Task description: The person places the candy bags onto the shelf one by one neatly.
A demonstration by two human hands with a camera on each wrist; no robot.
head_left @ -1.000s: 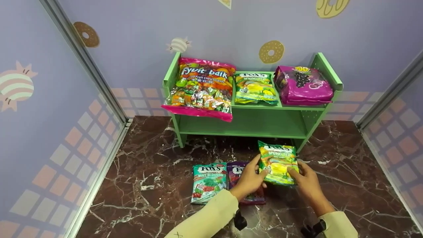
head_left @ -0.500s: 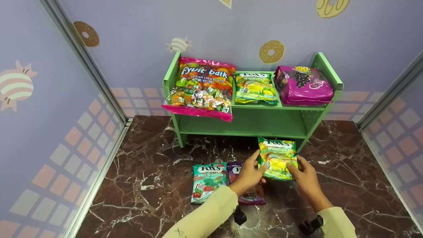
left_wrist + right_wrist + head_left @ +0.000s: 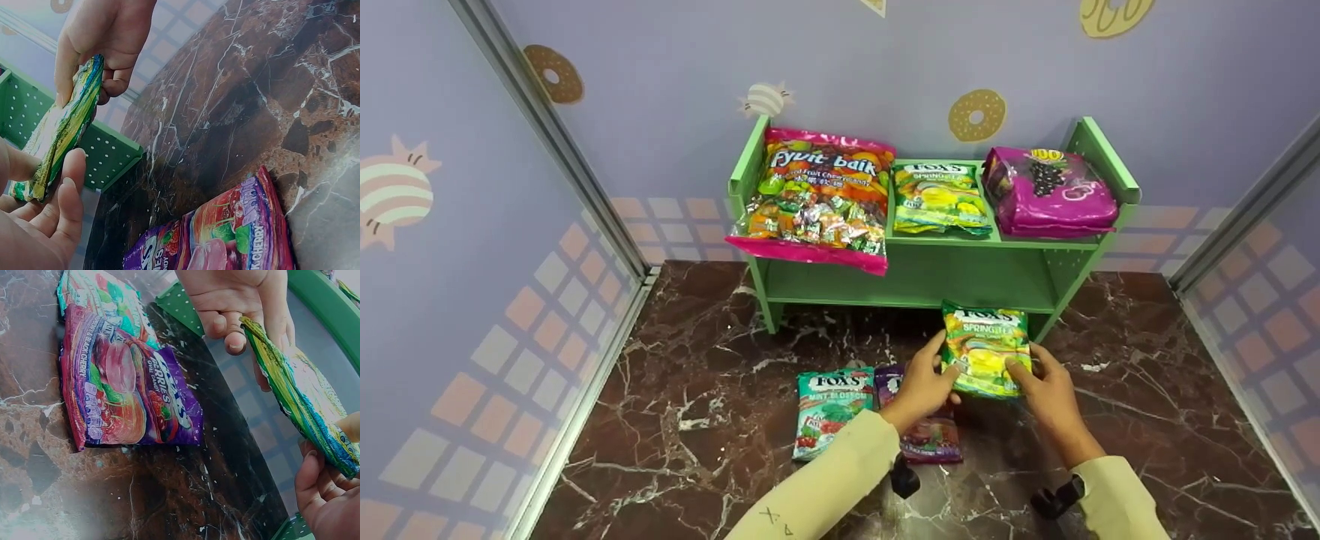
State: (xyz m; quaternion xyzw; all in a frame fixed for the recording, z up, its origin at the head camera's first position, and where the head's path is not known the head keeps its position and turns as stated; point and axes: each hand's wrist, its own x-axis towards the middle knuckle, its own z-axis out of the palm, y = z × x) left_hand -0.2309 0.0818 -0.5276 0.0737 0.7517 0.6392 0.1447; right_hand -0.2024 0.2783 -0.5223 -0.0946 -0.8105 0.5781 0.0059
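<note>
A green and yellow bag of Fox's Spring Tea candy (image 3: 986, 349) is held up off the floor, in front of the shelf's lower right part. My left hand (image 3: 921, 382) pinches its left edge, thumb on the front and fingers behind. On the opposite edge my right hand (image 3: 1051, 390) grips it the same way. Both wrist views show the bag edge-on between the two hands. Beneath my left hand lies a purple Fox's berries candy bag (image 3: 124, 382), partly hidden in the head view. Beside it is a teal Fox's Mint Blossom bag (image 3: 829, 412).
A green two-tier shelf (image 3: 915, 289) stands against the wall. Its top carries a large Fyuit baik candy bag (image 3: 825, 199), more Spring Tea bags (image 3: 941, 199) and a magenta grape candy bag (image 3: 1050, 195). Dark marbled floor (image 3: 682, 450) lies in front, with walls at both sides.
Both hands have moved the Spring Tea bag slightly up and forward, closer to the shelf. Their hold on it looks the same. The bags on the floor and shelf stay put.
</note>
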